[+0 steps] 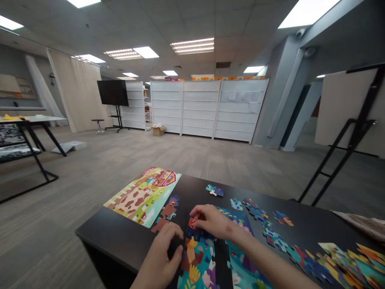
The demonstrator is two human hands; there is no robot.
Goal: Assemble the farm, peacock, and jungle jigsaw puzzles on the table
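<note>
My right hand (212,222) reaches over the joined puzzle and pinches a dark blue and red puzzle piece (192,223) at its upper edge. Its thumb and fingertips partly cover that piece. My left hand (165,253) rests just left of the joined puzzle section (198,261), fingers curled and thumb apart, with nothing visible between them. Beyond its fingers lie loose brown pieces (169,209). Under my right forearm is another joined section (243,257), teal and purple, partly hidden; a gap of dark table separates much of the two sections.
A colourful printed picture sheet (144,196) lies at the table's left. Loose pieces (215,190) sit near the far edge, and more trail down the right side to a heap (351,265). A cloth (363,224) lies at far right. An easel (345,148) stands beyond the table.
</note>
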